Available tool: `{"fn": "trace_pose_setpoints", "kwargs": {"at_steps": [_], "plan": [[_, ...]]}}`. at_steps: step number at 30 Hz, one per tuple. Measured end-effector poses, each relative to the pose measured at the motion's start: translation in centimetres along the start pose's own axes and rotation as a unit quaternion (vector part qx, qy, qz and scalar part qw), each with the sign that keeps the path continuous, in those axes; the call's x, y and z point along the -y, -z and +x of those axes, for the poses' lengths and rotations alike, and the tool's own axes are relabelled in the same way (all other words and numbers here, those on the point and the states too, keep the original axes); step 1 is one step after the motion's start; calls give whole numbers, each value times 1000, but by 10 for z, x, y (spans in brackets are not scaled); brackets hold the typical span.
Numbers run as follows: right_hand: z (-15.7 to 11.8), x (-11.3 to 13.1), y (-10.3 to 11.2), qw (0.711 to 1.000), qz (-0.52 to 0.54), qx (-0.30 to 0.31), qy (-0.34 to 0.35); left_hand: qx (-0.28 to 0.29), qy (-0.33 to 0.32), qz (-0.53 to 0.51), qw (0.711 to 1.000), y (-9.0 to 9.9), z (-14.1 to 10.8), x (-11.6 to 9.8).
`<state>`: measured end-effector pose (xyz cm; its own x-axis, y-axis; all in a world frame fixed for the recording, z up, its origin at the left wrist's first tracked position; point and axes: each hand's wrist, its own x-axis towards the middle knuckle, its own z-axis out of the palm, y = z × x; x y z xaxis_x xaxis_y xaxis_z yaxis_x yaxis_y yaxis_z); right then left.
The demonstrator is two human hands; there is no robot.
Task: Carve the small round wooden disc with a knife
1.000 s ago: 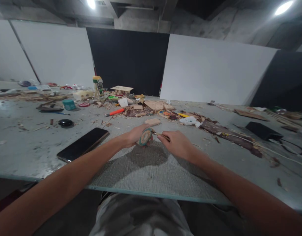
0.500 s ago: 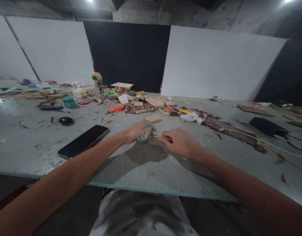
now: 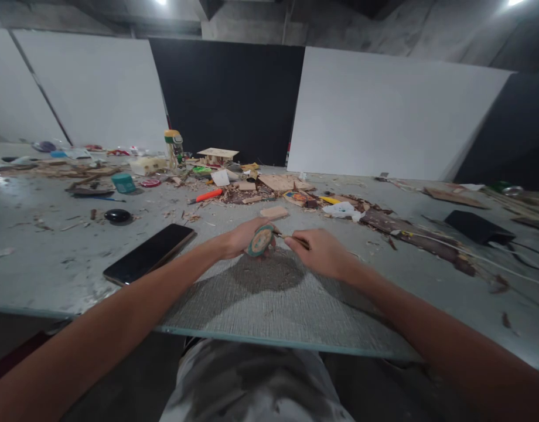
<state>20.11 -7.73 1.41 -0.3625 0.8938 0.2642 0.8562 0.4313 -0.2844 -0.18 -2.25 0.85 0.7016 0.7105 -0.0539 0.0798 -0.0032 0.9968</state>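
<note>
My left hand point(image 3: 244, 235) is wrapped round a round wooden disc point(image 3: 261, 241) with a teal rim, its face tilted toward me. Close by on the right, my right hand point(image 3: 317, 248) pinches a thin, brownish stick-like tool point(image 3: 301, 241). The tool's tip points left at the disc's right edge; whether it touches is too small to tell. Both hands are held above a grey textured patch point(image 3: 269, 310) at the table's near edge. Just beyond them lies a small flat wood block point(image 3: 274, 212).
A black phone point(image 3: 150, 253) and a black mouse-like object point(image 3: 118, 215) lie on the left. Beyond the hands are an orange-red cutter point(image 3: 207, 196), wood scraps and a yellow-capped bottle point(image 3: 174, 146). Bark strips point(image 3: 410, 235) and a black box point(image 3: 478, 227) lie on the right.
My right hand has shifted slightly, and the tool in it sits at a slightly different angle. The disc in my left hand has turned a little.
</note>
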Motion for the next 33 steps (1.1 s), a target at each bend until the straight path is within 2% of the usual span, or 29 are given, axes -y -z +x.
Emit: {"fn": "trace_pose_setpoints", "kwargs": {"at_steps": [7, 11, 14, 16, 18, 21, 22, 23, 24, 27, 28, 30, 31, 33], "plan": [[1, 1, -3, 998, 19, 48, -24, -13, -26, -9, 1000, -4, -1, -1], [0, 5, -4, 998, 38, 49, -33, -10, -48, -1, 999, -3, 1, 1], [-1, 8, -6, 994, 85, 46, -50, -25, -54, -7, 998, -1, 6, 7], [-2, 9, -8, 981, 165, 70, -71, -31, -40, -13, 999, -1, 9, 11], [-2, 8, -9, 938, 299, 133, -116, -30, -34, -16, 999, -1, 9, 12], [-2, 8, -9, 824, 471, 253, -190, -25, -46, -37, 998, -3, 8, 9], [-2, 8, -8, 803, 489, 279, -198, -22, -52, -50, 997, -4, 7, 8], [-2, 9, -7, 805, 483, 285, -194, -18, -55, -62, 996, -4, 6, 7], [-2, 10, -6, 829, 455, 270, -179, -17, -56, -71, 996, -4, 5, 6], [-2, 14, -5, 955, 246, 136, -95, -12, -45, -78, 996, -3, 6, 8], [-2, 15, -5, 981, 158, 88, -70, -10, -42, -77, 996, -2, 7, 9], [-3, 16, -7, 998, 26, 24, -43, -4, -48, -65, 997, -1, 8, 12], [-3, 15, -8, 999, 0, 7, -39, -1, -57, -52, 997, 0, 8, 13], [-4, 14, -9, 998, 48, 22, -45, 6, -72, -28, 997, 1, 7, 13]]}}
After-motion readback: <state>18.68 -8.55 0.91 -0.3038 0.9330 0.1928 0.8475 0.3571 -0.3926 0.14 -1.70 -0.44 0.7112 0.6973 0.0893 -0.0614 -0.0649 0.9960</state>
